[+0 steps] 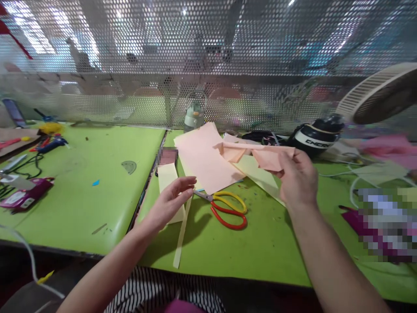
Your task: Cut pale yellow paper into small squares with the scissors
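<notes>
My right hand (298, 176) pinches one end of a folded piece of pink paper (267, 160), holding it up over the table. Its creased panels hang from a long, narrow top edge. My left hand (172, 200) hovers with fingers stretched out and thumb apart, nothing between them. Close to its fingertips lie scissors (228, 211) with one yellow and one red handle loop. A large pink sheet (205, 158) is spread behind them. Under and beside my left hand are a pale yellow sheet (167, 174) and a thin yellow strip (180, 243).
A green water bottle (193, 117) stands by the perforated metal screen (130, 104). On the right are a black bottle (314, 137) and a fan (384, 93). Leftward on the green table (81, 165) lie a clear protractor (129, 167) and a purple device (28, 193) with cables.
</notes>
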The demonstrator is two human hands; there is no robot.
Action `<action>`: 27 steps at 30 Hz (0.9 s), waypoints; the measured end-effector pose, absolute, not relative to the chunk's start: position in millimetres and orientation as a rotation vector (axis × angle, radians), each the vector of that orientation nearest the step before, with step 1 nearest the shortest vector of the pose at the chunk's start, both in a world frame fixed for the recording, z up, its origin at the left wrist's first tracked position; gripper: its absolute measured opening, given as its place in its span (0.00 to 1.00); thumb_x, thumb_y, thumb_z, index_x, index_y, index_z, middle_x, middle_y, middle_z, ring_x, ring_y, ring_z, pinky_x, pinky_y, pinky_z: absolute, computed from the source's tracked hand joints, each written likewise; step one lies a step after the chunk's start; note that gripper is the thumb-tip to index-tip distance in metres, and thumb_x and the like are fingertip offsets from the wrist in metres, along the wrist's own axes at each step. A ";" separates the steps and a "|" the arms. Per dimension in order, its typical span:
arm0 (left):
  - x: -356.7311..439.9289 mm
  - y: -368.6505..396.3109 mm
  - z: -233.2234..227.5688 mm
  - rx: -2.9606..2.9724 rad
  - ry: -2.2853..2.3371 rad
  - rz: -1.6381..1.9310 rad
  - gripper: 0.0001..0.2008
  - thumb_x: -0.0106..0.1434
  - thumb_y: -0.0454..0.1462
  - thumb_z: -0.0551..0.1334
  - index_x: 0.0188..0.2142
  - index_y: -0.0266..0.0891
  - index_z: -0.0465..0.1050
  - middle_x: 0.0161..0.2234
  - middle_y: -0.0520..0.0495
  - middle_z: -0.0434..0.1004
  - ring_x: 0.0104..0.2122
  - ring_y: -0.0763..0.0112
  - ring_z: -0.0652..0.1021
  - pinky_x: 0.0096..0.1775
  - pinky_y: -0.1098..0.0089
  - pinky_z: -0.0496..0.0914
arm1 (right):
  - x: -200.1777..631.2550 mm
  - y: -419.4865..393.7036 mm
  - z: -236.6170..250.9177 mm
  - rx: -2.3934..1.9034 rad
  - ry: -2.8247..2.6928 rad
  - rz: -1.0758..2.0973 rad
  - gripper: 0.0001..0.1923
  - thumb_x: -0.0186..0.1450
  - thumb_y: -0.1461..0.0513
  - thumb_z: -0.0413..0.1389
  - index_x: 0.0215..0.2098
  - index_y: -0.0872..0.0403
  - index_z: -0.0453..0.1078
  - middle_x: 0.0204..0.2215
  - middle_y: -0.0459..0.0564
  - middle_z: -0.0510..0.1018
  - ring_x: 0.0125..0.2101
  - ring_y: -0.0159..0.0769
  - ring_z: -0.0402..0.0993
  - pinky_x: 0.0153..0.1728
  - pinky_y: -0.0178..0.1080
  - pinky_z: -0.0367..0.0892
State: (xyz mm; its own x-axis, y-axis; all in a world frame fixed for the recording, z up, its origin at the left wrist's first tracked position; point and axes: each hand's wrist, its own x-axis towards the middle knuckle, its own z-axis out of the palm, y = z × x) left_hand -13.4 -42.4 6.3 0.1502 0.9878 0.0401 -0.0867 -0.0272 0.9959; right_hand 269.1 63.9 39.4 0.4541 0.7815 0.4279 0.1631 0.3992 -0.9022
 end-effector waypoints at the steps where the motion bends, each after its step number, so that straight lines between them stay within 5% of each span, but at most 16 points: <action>1: -13.0 -43.1 8.0 1.242 1.022 1.149 0.16 0.66 0.40 0.61 0.52 0.39 0.70 0.56 0.41 0.73 0.54 0.64 0.74 0.56 0.61 0.66 | 274.6 69.9 38.4 -1.142 -1.054 0.455 0.15 0.56 0.55 0.60 0.38 0.56 0.70 0.33 0.51 0.79 0.29 0.35 0.74 0.34 0.43 0.73; 13: -10.1 -50.3 13.7 1.343 1.008 0.985 0.12 0.66 0.37 0.60 0.48 0.38 0.72 0.50 0.42 0.77 0.49 0.65 0.76 0.52 0.63 0.69 | 300.0 103.1 43.6 -1.544 -1.263 -0.201 0.23 0.67 0.65 0.46 0.56 0.63 0.70 0.52 0.66 0.77 0.51 0.49 0.74 0.53 0.48 0.63; 27: -10.0 -51.0 5.7 1.405 0.921 0.929 0.12 0.68 0.39 0.59 0.49 0.40 0.73 0.52 0.43 0.76 0.50 0.65 0.75 0.52 0.64 0.67 | 306.4 132.5 16.5 -1.716 -1.710 -0.271 0.28 0.69 0.64 0.39 0.65 0.65 0.59 0.63 0.67 0.65 0.62 0.49 0.61 0.61 0.49 0.55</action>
